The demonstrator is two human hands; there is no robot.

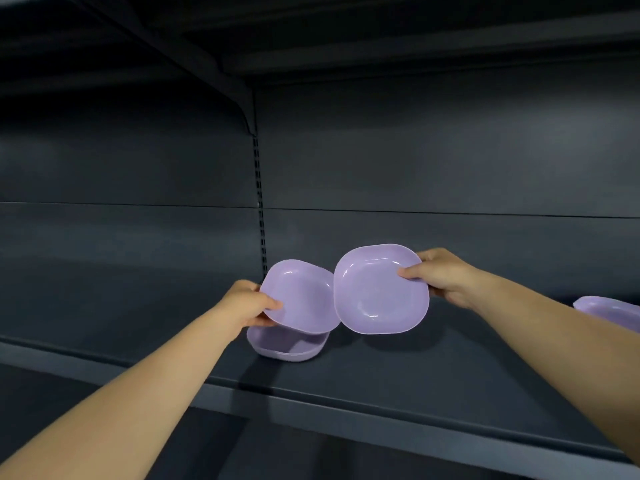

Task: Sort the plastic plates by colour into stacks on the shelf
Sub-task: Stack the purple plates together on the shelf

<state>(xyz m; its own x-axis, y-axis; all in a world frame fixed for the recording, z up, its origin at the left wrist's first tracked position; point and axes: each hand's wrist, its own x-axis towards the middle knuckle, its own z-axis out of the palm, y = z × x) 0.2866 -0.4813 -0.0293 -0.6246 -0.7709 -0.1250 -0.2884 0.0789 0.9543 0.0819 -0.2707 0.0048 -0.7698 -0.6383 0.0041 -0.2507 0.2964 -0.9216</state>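
the big dark shelf [398, 372] is in front of me. my right hand [441, 277] holds a purple plate [379, 292] up in the air, tilted, with my fingers [410, 271] pinching its right edge. my left hand [247, 304] holds a second purple plate [299, 294], fingers tight on its left edge. it hangs just over a small purple stack [287, 346] sitting on the shelf. far right, another purple plate [609, 311] lies on the shelf, cut off by the edge.
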